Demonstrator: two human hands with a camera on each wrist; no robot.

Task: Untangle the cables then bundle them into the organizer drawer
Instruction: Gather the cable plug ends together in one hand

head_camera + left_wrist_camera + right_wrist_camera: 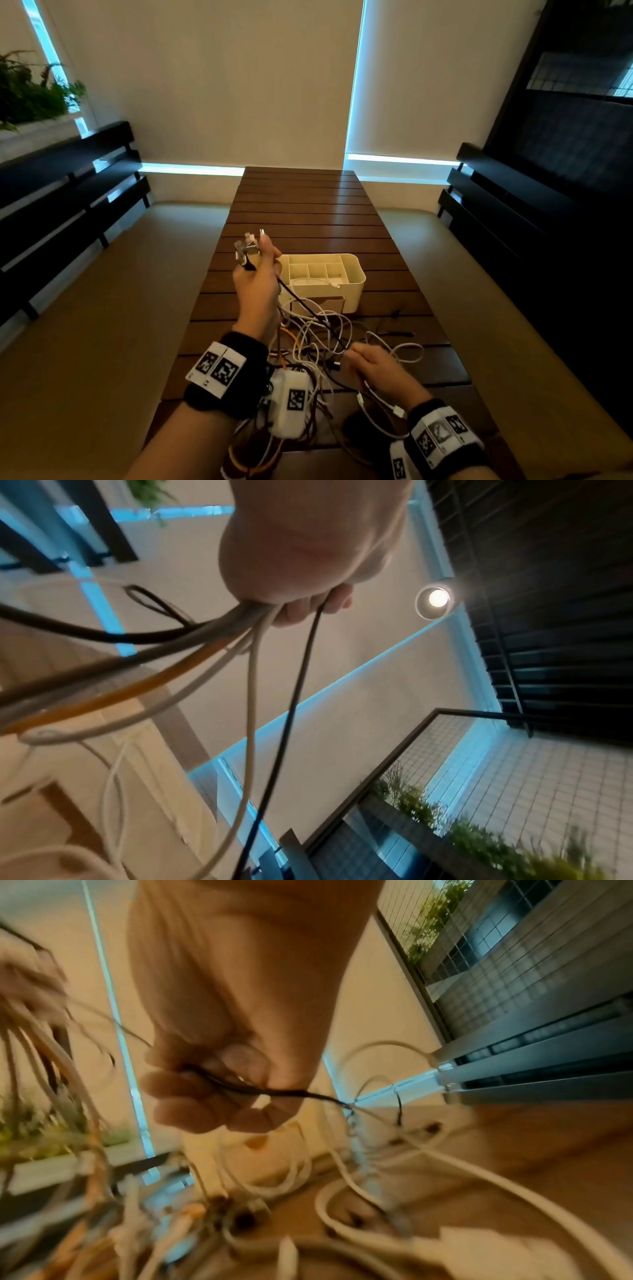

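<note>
The left hand (257, 277) is raised above the worktop (308, 205), fingers curled round a bunch of cable ends whose plugs (248, 247) stick up out of the fist. From it white, orange and black cables (315, 339) hang down into a loose tangle between the two hands. Just beyond the tangle stands the cream organizer (354, 274), a white cable lying in its top tray. The right hand (371, 368), low over the worktop, pinches a thin black cable (291, 1092). The slatted wooden worktop runs on bare past the organizer; dark benches (68, 192) flank it well apart.
</note>
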